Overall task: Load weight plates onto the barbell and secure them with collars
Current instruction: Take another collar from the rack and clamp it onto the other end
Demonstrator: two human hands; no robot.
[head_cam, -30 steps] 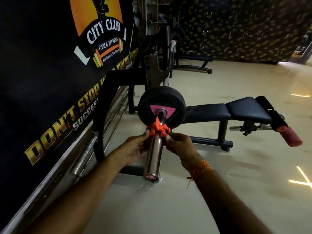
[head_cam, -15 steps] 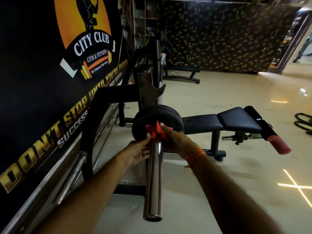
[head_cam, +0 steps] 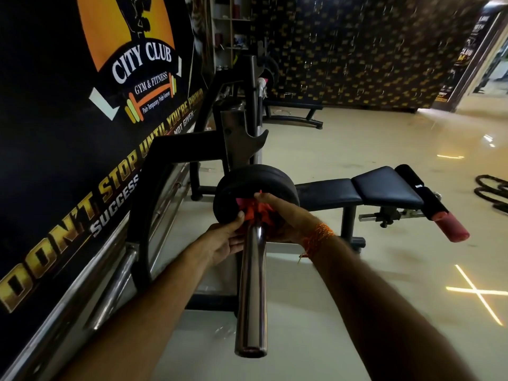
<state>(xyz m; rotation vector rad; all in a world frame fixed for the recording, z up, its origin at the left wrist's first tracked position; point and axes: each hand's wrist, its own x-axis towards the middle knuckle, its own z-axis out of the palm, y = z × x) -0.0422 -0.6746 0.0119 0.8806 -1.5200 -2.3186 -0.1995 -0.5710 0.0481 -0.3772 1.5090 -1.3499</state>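
A chrome barbell sleeve (head_cam: 251, 287) points toward me from the bench rack. A black weight plate (head_cam: 247, 182) with a pink centre label sits on it. An orange collar (head_cam: 254, 211) is on the sleeve, pressed against the plate's face. My left hand (head_cam: 224, 240) holds the collar from the left, thumb on it. My right hand (head_cam: 283, 215) grips it from the right and top, covering much of it. A saffron thread band circles my right wrist.
A black padded bench (head_cam: 365, 191) with a red-tipped roller (head_cam: 446, 225) stands right of the plate. The rack upright (head_cam: 242, 133) rises behind it. A gym banner wall (head_cam: 68, 133) with steel rails runs along the left. Battle ropes (head_cam: 492, 192) lie far right on the glossy floor.
The collar has slid along the sleeve from near its middle up against the plate, both hands travelling with it. My view has moved closer and lower over the sleeve.
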